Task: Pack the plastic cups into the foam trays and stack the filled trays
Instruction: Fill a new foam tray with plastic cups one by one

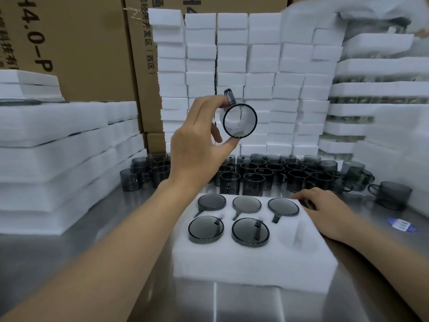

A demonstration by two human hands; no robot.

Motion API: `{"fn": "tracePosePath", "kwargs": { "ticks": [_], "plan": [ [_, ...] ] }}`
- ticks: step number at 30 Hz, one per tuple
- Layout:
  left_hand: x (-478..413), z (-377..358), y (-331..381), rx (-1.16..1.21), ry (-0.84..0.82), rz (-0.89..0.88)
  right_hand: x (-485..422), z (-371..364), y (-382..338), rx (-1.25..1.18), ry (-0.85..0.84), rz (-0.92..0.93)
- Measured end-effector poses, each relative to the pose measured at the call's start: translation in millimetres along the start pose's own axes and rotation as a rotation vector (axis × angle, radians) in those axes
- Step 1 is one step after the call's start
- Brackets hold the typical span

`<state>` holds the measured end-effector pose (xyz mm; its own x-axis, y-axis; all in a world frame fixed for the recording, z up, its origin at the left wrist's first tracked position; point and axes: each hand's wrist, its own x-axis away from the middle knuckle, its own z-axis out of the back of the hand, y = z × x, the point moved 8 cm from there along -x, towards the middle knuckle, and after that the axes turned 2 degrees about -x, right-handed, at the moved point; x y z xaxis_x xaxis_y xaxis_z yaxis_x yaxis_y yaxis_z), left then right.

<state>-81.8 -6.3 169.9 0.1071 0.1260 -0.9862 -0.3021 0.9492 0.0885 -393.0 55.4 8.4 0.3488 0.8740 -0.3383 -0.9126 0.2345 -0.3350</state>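
Above the foam tray, held cup: a smoky clear cup [240, 120] is raised well over the foam tray [255, 263], its mouth turned to the camera and its handle pointing up.
Left hand: the left hand [197, 152] has its grip pinching that cup, thumb under the rim and fingertips at the handle. The cup hides how the fingertips sit on the handle.
Tray pockets: five cups [250, 231] sit sunk in the tray, three in the far row and two in the near row. The near-right pocket [293, 235] holds nothing.
Right hand: the right hand [329, 212] rests at the tray's far right edge, its grip loosely spread and holding nothing. Its fingertips are blurred.
Loose cups: a crowd of grey cups [267, 173] stands on the counter [92, 263] just behind the tray, partly hidden by the left forearm.
Behind the tray: a wall of white foam blocks [232, 66] rises beyond the loose cups.
Left of the tray: stacked foam sheets [58, 147], cut off by the frame edge.
Right of the tray: stacked filled trays [371, 89], blurred. A blue label [402, 225] lies on the counter, its print unreadable.
Far behind the tray: cardboard cartons [81, 54], their lettering cropped.
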Motion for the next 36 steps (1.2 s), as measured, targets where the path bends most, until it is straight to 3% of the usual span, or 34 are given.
{"fn": "tracePosePath", "kwargs": {
  "ticks": [2,3,5,6,8,13,16,19,21,24,32,36],
  "plan": [
    [-7,-13,-4,0.21,-0.057,0.206,1,0,0,0.006,0.005,0.005],
    [-8,-25,-15,0.475,-0.097,0.454,1,-1,0,0.007,0.005,0.009],
    [7,-60,-14,1.237,-0.248,1.073,1,-1,0,0.009,0.007,0.009],
    [17,-69,-5,1.51,-0.317,1.275,1,0,1,0.006,0.012,0.008],
    [27,-72,6,1.671,-0.427,1.394,2,0,1,0.004,0.016,0.01],
    [43,-75,10,1.64,-0.59,1.411,4,1,-2,0.014,0.007,-0.001],
    [44,-76,8,1.572,-0.685,1.313,12,23,-17,-0.188,0.199,0.014],
    [46,-78,-2,1.119,-0.778,1.06,29,67,-52,-0.656,0.496,0.063],
    [49,-79,-6,0.87,-0.799,0.894,43,86,-89,-0.807,0.555,0.179],
    [57,-78,-12,0.806,-0.795,0.817,62,86,-131,-0.846,0.485,0.288],
    [60,-77,-15,0.818,-0.878,0.786,59,78,-143,-0.882,0.373,0.265],
    [60,-78,-11,0.847,-0.864,0.738,57,82,-142,-0.689,0.374,0.279]
  ]
}}
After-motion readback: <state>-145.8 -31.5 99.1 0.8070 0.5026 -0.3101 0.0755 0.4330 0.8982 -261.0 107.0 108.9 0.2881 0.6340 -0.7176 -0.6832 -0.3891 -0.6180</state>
